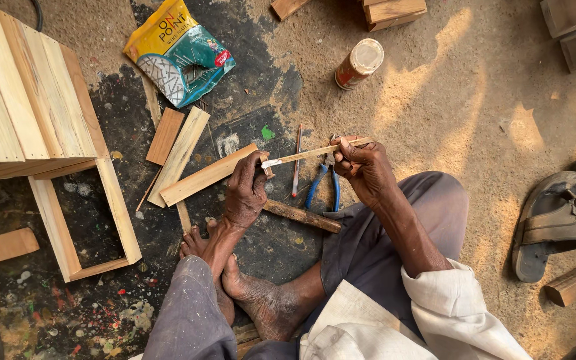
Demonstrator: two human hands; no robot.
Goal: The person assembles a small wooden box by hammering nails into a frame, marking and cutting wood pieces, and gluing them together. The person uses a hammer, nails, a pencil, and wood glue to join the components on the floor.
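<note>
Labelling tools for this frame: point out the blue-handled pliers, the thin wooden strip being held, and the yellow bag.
blue-handled pliers (334, 189), head view, on the right handle.
thin wooden strip (305, 155), head view, mid-length between the hands.
yellow bag (161, 30), head view, on its yellow upper part.

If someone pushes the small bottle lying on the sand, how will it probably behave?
The bottle is round and lies on its side, so it would probably roll, though the loose sandy floor may stop it soon. It looks small, so likely light.
</note>
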